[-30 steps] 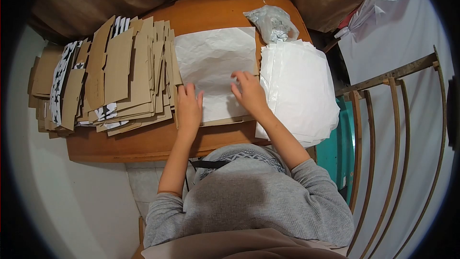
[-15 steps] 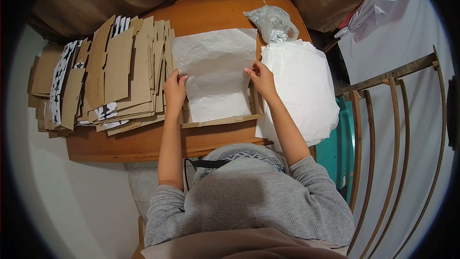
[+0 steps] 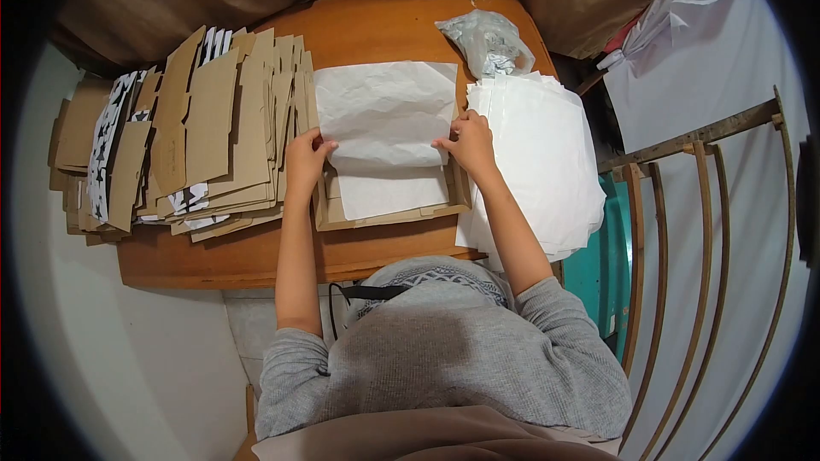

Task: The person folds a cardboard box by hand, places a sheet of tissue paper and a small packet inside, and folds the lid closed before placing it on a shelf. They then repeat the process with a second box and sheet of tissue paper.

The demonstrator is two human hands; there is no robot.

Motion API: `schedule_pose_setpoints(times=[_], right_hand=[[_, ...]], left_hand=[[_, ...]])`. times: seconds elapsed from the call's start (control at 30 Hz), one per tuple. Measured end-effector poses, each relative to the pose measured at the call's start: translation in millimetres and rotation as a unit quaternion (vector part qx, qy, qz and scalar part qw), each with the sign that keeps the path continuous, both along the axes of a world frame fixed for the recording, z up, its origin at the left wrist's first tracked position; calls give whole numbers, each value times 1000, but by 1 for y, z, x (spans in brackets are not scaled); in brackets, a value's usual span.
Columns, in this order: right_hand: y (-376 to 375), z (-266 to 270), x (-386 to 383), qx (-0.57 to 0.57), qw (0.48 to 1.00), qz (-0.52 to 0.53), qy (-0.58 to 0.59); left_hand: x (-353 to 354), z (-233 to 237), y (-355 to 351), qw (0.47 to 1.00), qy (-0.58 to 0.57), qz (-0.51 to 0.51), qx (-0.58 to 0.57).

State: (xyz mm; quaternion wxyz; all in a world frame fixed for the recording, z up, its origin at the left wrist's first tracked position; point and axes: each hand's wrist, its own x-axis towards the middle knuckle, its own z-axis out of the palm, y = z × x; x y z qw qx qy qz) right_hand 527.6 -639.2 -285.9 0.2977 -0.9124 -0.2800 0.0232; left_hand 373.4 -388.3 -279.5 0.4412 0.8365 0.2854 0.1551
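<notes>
A sheet of white paper point(image 3: 389, 107) lies in and over a shallow cardboard box point(image 3: 384, 220) in front of me, with a fold or crease running across its lower part. My left hand point(image 3: 307, 154) pinches the sheet's left edge between thumb and fingers. At the opposite edge my right hand point(image 3: 465, 141) grips the paper the same way. Below the hands, the lower part of the paper rests on the box floor, and some bare cardboard shows beside it. The box's far side is hidden under the sheet.
On the left of the wooden table point(image 3: 213, 265) stands a big pile of flattened cardboard boxes point(image 3: 205, 128), some with black-and-white print. To the right lies a stack of white paper point(image 3: 538, 162), with a clear plastic bag point(image 3: 487, 38) behind it. A wooden rack point(image 3: 700, 205) stands further right.
Both hands have lowered the paper's sides towards the box. The sheet's top edge came down nearer to me, and a fold now shows across it, with more of the box visible.
</notes>
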Motion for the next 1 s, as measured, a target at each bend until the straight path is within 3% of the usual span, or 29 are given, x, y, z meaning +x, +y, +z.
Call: schedule_pose_setpoints(times=[0.1,0.2,0.4,0.57,0.7,0.77,0.87,1.0], right_hand=[[0,-2,-3,-13,1000,-7,-21],[5,-12,0,53,996,-19,-64],[6,-18,0,70,997,-37,7],[9,-13,2,89,993,-46,58],[8,-24,7,126,990,-44,51],[8,-24,5,102,992,-55,40],[9,-18,1,83,993,-72,31],[11,-17,1,83,992,-77,47]], left_hand=[[-4,3,-3,998,37,-18,44],[-3,-3,-1,997,33,-14,63],[-2,-7,2,998,20,-6,61],[-3,-11,4,990,32,-45,132],[-2,-5,4,990,46,-51,120],[-4,4,3,982,131,-48,126],[-5,-4,2,993,88,1,82],[-5,-5,1,987,127,17,96]])
